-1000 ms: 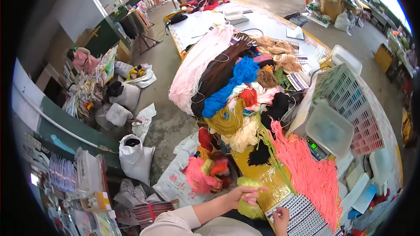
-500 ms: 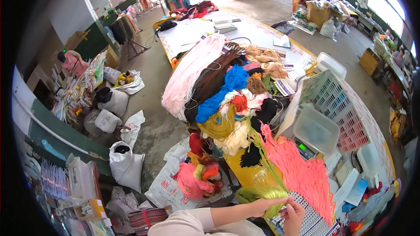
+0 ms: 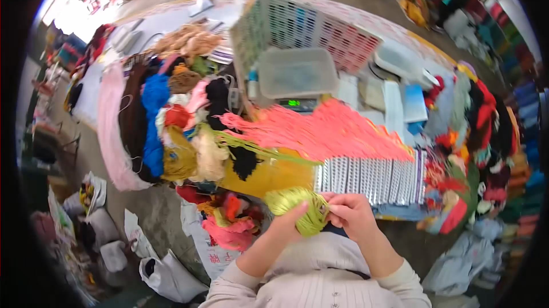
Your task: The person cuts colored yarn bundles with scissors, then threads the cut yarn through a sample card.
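A lime-green yarn hank (image 3: 306, 204) is bunched in my left hand (image 3: 286, 225), whose fingers wrap round it in front of my body. My right hand (image 3: 353, 215) is closed in a pinch at the hank's right end, apparently on a strand of the yarn. Beyond my hands, a spread of coral-pink yarn (image 3: 326, 134) lies across the table, partly over a row of printed cards (image 3: 366, 179). Loose green strands (image 3: 269, 151) run along its near edge. Yellow wrapping (image 3: 269, 176) covers the table's near side, left of the cards.
A clear plastic tub (image 3: 298, 74) stands by a scale with a lit green display (image 3: 293, 103), in front of a perforated basket (image 3: 320, 28). Yarn bundles, including blue (image 3: 154, 116) and pale pink (image 3: 114, 131), are piled at left. More yarn (image 3: 477, 131) heaps up at right.
My view has swung to the right and down, bringing the table across the middle. Both hands stay at the green yarn, now gathered more compactly between them.
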`<control>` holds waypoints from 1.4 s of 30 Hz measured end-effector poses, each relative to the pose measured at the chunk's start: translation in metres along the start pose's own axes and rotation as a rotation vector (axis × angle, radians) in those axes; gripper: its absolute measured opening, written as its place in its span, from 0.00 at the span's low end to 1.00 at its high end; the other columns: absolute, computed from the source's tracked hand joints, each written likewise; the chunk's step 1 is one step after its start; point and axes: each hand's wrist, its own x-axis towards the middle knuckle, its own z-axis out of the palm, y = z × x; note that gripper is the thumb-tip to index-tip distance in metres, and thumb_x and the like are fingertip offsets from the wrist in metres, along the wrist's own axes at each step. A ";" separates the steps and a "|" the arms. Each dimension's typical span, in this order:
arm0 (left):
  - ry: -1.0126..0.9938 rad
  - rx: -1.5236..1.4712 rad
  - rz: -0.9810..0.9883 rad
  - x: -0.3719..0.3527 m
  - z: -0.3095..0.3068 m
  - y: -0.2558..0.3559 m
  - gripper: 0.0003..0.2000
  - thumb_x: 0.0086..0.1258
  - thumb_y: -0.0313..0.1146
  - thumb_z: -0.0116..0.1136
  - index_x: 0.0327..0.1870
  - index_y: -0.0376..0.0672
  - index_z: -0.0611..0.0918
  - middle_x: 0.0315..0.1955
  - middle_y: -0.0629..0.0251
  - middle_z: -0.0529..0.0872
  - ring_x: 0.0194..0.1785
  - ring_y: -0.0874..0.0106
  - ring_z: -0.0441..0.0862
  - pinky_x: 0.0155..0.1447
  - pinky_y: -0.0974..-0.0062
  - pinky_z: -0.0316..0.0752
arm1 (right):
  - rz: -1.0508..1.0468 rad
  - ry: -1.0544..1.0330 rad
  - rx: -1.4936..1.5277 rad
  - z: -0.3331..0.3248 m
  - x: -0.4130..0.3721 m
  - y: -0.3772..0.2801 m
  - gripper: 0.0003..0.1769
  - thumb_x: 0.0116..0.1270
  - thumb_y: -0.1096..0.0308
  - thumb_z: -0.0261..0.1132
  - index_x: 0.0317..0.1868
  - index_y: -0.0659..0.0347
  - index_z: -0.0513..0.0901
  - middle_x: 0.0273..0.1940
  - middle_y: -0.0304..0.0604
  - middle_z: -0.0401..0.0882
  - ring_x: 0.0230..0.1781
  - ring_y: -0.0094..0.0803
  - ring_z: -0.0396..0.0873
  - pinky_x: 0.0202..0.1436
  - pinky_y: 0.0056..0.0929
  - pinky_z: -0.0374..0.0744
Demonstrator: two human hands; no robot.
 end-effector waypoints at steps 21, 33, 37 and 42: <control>0.109 0.036 -0.014 0.007 0.019 -0.015 0.14 0.63 0.31 0.44 0.47 0.33 0.69 0.37 0.58 0.76 0.37 0.68 0.75 0.42 0.69 0.71 | -0.102 0.034 0.037 -0.008 -0.027 0.000 0.07 0.55 0.76 0.56 0.33 0.67 0.78 0.19 0.38 0.75 0.16 0.18 0.71 0.18 0.14 0.66; 0.212 0.052 0.019 0.007 0.027 -0.020 0.13 0.62 0.31 0.45 0.44 0.34 0.70 0.34 0.58 0.76 0.35 0.68 0.75 0.40 0.71 0.71 | -0.088 0.021 0.030 -0.012 -0.029 0.001 0.06 0.56 0.75 0.54 0.33 0.68 0.77 0.19 0.38 0.75 0.17 0.18 0.71 0.18 0.13 0.67; 0.228 0.038 -0.017 0.006 0.021 -0.023 0.12 0.62 0.32 0.44 0.43 0.36 0.71 0.37 0.61 0.75 0.39 0.68 0.74 0.42 0.71 0.70 | -0.035 0.022 0.151 -0.015 -0.027 0.003 0.07 0.58 0.75 0.51 0.33 0.69 0.74 0.23 0.42 0.75 0.17 0.21 0.74 0.16 0.14 0.69; 0.008 -0.051 -0.081 0.009 0.012 -0.021 0.15 0.62 0.34 0.42 0.45 0.34 0.69 0.38 0.58 0.74 0.39 0.67 0.74 0.43 0.68 0.70 | 0.088 0.030 0.258 -0.012 -0.027 -0.003 0.07 0.58 0.74 0.51 0.34 0.67 0.74 0.21 0.38 0.73 0.13 0.18 0.66 0.16 0.14 0.64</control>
